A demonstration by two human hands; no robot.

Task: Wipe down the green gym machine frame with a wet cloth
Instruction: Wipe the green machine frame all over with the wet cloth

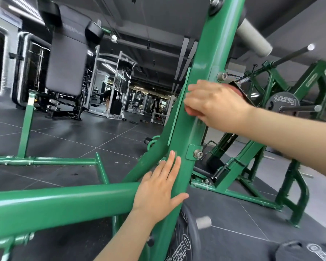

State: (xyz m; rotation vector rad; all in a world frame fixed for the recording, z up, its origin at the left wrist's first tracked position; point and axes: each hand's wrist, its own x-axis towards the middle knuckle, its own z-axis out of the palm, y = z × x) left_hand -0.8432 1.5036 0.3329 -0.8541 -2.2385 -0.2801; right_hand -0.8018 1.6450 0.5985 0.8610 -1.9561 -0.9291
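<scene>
We count two hands: left hand (158, 189), right hand (213, 104). One cloth (191, 111), pinkish, mostly hidden under the right hand. One green frame upright (205, 72) up close, with two bolts on it: upper bolt (222, 76), lower bolt (198, 154). We see three Olympia weight plates: one far plate (282, 102), one near plate (184, 240), one corner plate (309, 251). One grey roller pad (252, 37). One black bench pad (68, 63). Further green machines behind: probably two, blur makes it unclear.

Glossy green-painted metal frame (188, 129), matt tiled floor (79, 136)
</scene>
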